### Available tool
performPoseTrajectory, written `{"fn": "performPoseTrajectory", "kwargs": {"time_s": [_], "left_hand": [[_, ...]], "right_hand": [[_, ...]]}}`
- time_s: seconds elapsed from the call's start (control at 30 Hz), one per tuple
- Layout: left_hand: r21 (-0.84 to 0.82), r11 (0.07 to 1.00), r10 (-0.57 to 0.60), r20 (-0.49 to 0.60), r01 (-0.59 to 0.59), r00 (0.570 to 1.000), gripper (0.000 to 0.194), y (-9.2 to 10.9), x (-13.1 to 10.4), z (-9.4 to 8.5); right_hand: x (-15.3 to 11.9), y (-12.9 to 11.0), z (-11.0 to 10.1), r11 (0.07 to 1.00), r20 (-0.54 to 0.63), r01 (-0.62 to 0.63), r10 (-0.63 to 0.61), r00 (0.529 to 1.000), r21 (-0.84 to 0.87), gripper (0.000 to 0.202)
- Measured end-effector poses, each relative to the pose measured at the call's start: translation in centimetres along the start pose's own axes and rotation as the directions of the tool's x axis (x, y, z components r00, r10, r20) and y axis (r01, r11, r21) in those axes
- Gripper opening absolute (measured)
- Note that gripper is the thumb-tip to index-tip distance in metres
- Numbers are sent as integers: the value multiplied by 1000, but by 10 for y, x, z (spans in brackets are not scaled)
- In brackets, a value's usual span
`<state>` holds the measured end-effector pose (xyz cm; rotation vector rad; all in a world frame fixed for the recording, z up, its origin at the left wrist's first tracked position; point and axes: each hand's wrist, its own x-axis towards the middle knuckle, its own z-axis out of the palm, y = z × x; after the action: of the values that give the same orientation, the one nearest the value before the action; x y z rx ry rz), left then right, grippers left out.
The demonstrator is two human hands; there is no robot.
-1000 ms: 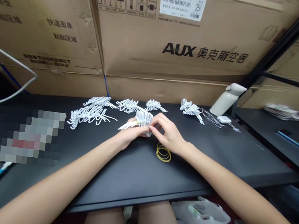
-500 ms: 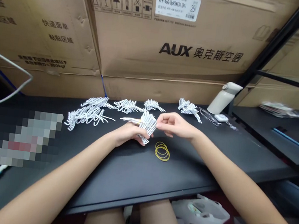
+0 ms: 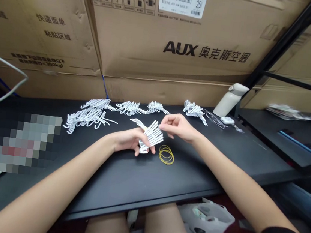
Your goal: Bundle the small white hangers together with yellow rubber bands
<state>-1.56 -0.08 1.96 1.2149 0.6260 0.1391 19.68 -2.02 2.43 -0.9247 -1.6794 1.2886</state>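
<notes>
- A bundle of bent white pieces (image 3: 153, 136) is gripped in the fingers of the left hand (image 3: 133, 140), above the worktop (image 3: 124, 182); its loose ends are fanned out, and a touch of yellow is seen at its narrower part.
- The right hand (image 3: 177, 127) is placed at the bundle's upper right edge, thumb and forefinger close together; whether a piece is pinched between them cannot be told.
- Yellow rubber bands (image 3: 164, 157) are laid in overlapping loops on the worktop, just below the bundle.
- Further piles of white pieces (image 3: 87, 119) are spread farther back.
- At the back right, a white bottle (image 3: 227, 102) is stood near a pair of glasses (image 3: 214, 119).
- Behind, the worktop is backed by cardboard boxes (image 3: 178, 70).
</notes>
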Motion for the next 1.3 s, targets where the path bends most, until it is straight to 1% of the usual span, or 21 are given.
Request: {"fn": "performPoseTrajectory", "kwargs": {"time_s": [0.07,0.17,0.27,0.37,0.43,0.47,0.53,0.57,0.6,0.63,0.7,0.77,0.8,0.83,0.87,0.93,1.0,1.07,1.13,1.2,1.3], "left_hand": [[27,998,-62,116,60,991,11,1,-1,1],[85,989,-141,269,122,953,10,2,-5,8],[107,986,-159,317,131,935,15,2,-7,16],[98,986,-157,329,132,931,22,0,-7,22],[88,990,-130,301,108,945,20,-1,-7,22],[78,993,-105,268,87,958,19,-2,-6,22],[42,999,-22,160,16,987,23,-5,-4,22],[21,999,34,90,-36,995,26,-6,-3,23],[4,995,100,13,-100,995,29,-6,-1,23],[-7,986,168,-63,-169,984,32,-7,1,24],[-14,957,281,-193,-289,940,36,-9,5,27],[-22,933,339,-276,-358,899,35,-10,8,30],[-24,927,349,-303,-373,887,34,-10,9,32],[-26,923,357,-319,-384,878,34,-11,10,34],[-27,923,356,-319,-384,878,33,-11,11,37],[-18,927,352,-303,-375,886,32,-12,12,40],[-3,927,359,-288,-375,888,32,-13,13,43],[0,920,375,-281,-391,883,34,-13,13,45],[-27,918,377,-255,-396,890,37,-13,13,46],[-65,917,370,-233,-394,899,35,-12,13,46],[-110,915,353,-246,-387,903,28,-12,14,46]], "right_hand": [[-1,-2,1,1000,-47,31,-31,998,-6,27],[-2,-3,4,998,-96,54,-53,994,10,27],[-2,1,12,998,-77,46,-43,996,43,28],[0,7,23,995,-6,15,-14,1000,96,26],[1,11,27,989,14,11,-13,1000,148,24],[2,12,28,984,0,15,-15,1000,178,24],[4,13,26,969,-57,16,-2,998,246,25],[5,13,24,960,-90,10,16,996,279,28],[5,12,23,952,-119,4,34,992,305,31],[5,11,22,946,-140,-2,50,989,323,34],[4,9,24,943,-176,-4,67,982,333,37],[1,6,32,942,-209,4,71,975,335,34],[-1,5,37,939,-229,6,78,970,343,32],[-3,3,43,936,-249,8,85,965,351,32],[-5,2,48,934,-243,-4,97,965,358,33],[-9,-1,56,930,-220,-35,123,968,366,34],[-11,-2,61,938,-232,-21,107,967,346,33],[-12,-2,61,947,-270,22,70,960,321,31],[-11,-2,59,942,-295,33,72,953,334,30],[-9,-2,56,926,-289,8,110,951,377,30],[-6,-2,53,907,-250,-39,157,955,419,31]]}}
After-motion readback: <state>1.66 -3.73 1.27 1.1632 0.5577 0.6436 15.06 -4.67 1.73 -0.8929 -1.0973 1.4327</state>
